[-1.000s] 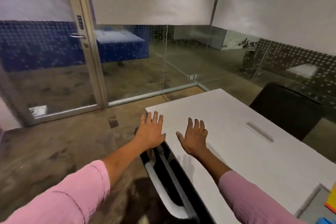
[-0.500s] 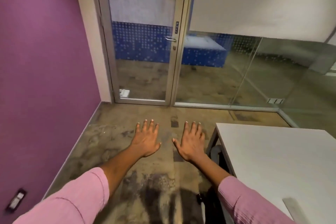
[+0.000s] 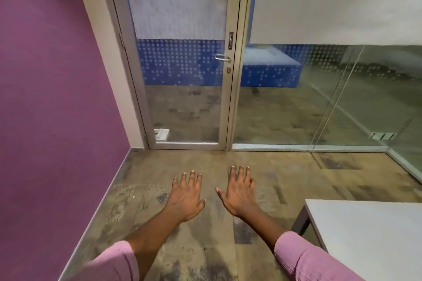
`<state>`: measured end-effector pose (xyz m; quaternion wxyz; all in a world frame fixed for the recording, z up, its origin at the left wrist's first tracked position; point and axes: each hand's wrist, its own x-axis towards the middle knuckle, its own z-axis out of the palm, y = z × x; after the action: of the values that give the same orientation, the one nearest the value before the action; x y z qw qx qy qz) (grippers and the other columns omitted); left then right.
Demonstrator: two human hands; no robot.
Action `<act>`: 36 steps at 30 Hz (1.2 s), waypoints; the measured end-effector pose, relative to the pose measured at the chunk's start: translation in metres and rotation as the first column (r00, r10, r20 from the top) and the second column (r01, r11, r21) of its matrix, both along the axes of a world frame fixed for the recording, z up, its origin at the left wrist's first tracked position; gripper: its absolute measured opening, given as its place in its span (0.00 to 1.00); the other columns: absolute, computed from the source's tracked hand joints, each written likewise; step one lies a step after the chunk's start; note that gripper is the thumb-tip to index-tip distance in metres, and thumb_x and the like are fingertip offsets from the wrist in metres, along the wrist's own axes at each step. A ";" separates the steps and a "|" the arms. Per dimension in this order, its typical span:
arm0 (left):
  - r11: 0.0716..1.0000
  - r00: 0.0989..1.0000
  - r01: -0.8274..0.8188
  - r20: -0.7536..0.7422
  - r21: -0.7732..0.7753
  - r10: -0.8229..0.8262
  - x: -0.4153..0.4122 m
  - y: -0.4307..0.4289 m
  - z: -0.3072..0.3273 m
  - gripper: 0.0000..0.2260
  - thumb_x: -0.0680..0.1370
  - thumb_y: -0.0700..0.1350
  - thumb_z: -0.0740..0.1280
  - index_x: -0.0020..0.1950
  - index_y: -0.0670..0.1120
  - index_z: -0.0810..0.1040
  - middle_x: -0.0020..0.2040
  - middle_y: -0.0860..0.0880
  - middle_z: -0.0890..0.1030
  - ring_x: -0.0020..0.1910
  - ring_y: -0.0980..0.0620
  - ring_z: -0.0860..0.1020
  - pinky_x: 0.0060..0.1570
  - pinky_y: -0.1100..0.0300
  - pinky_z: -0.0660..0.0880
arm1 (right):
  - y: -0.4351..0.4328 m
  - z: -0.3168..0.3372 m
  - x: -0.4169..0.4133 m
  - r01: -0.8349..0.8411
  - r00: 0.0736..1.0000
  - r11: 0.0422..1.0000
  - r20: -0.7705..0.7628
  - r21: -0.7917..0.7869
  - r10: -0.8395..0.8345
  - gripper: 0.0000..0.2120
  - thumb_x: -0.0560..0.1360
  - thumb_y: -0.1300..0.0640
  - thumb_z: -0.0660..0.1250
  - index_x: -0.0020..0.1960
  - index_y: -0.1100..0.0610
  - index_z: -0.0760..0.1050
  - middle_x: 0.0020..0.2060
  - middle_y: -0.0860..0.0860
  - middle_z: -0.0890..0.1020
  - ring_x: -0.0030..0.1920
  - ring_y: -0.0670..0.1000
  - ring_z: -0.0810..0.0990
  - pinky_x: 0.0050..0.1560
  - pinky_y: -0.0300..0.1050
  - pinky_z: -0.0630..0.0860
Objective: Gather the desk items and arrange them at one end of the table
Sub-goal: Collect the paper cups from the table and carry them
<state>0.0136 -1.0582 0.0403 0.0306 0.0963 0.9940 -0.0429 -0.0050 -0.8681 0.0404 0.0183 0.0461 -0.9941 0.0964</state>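
Two pink sleeves enter from the bottom edge, the left sleeve [image 3: 114, 262] and the right sleeve [image 3: 308, 262], and bare forearms reach forward out of them. Further out, the left hand [image 3: 186, 198] and the right hand [image 3: 239, 194] hover side by side, palms down, near each other but apart. The grip of each is fully open, with the fingers straight and a little spread, and neither has hold of anything. Under them is only the floor [image 3: 148, 212], not the tabletop [image 3: 370, 235], of which one bare pale corner shows at the lower right, just beside the right forearm. This is the change: one second ago both hands hovered at the near edge of the tabletop, which filled the right half of the view, with some coloured things at its lower right edge. Since then the view has turned to the left and the tabletop has slid almost out of the picture. For the task this means, in my judgement, that no gathering is in progress, because the person faces away from the work. No desk items are visible at this moment. They probably lie on the tabletop outside the frame, to the right of the right hand and well apart from both grips, so the body must turn back before any reach. Beyond the hands stands a glass door [image 3: 182, 75] with a metal handle [image 3: 222, 58] and a small PULL label [image 3: 231, 40], then a glass wall [image 3: 319, 102] to its right, and a purple wall [image 3: 45, 98] closes the left side.
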 end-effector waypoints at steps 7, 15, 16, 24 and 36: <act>0.999 0.999 0.023 -0.029 0.040 -0.022 -0.126 0.012 0.015 0.37 0.77 0.63 0.54 0.78 0.44 0.47 0.79 0.40 0.52 0.76 0.38 0.54 0.72 0.38 0.54 | 0.010 0.008 -0.115 0.011 1.000 1.000 0.001 0.023 -0.011 0.43 0.73 0.30 0.47 0.78 0.57 0.47 0.77 0.62 0.54 0.77 0.64 0.47 0.72 0.62 0.54; 0.986 0.987 0.161 0.020 0.052 -0.162 -0.298 0.050 -0.001 0.38 0.76 0.64 0.53 0.78 0.44 0.47 0.79 0.40 0.54 0.76 0.37 0.55 0.72 0.37 0.52 | 0.049 -0.002 -0.251 0.137 0.991 0.990 -0.008 0.022 -0.137 0.42 0.73 0.30 0.46 0.77 0.57 0.51 0.75 0.61 0.57 0.76 0.64 0.50 0.70 0.63 0.57; 0.982 0.983 0.182 0.024 0.054 -0.184 -0.322 0.057 -0.003 0.38 0.75 0.64 0.53 0.78 0.44 0.48 0.78 0.40 0.55 0.76 0.37 0.56 0.72 0.37 0.53 | 0.058 -0.004 -0.269 0.161 0.987 0.987 -0.005 0.028 -0.161 0.42 0.73 0.30 0.47 0.77 0.57 0.51 0.75 0.61 0.58 0.75 0.64 0.51 0.69 0.63 0.57; 0.900 0.900 0.435 0.011 0.042 -0.436 -0.516 0.150 0.009 0.37 0.74 0.65 0.53 0.77 0.44 0.52 0.77 0.40 0.59 0.74 0.36 0.59 0.71 0.35 0.53 | 0.142 0.008 -0.393 0.452 0.892 0.892 -0.012 0.008 -0.451 0.40 0.74 0.31 0.49 0.77 0.55 0.52 0.74 0.62 0.59 0.75 0.65 0.50 0.69 0.63 0.57; 0.662 0.660 0.749 -0.082 0.005 -0.746 -0.653 0.423 0.028 0.36 0.74 0.65 0.56 0.74 0.43 0.62 0.71 0.41 0.70 0.68 0.37 0.68 0.67 0.35 0.59 | 0.356 0.016 -0.479 0.791 0.610 0.611 -0.034 -0.028 -0.792 0.39 0.74 0.31 0.49 0.77 0.54 0.50 0.75 0.62 0.58 0.76 0.65 0.50 0.70 0.63 0.57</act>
<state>-0.6399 -0.6353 0.0681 -0.0277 0.4948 0.8678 -0.0360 -0.4837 -0.5119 0.0560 0.0803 -0.3951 -0.9114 0.0826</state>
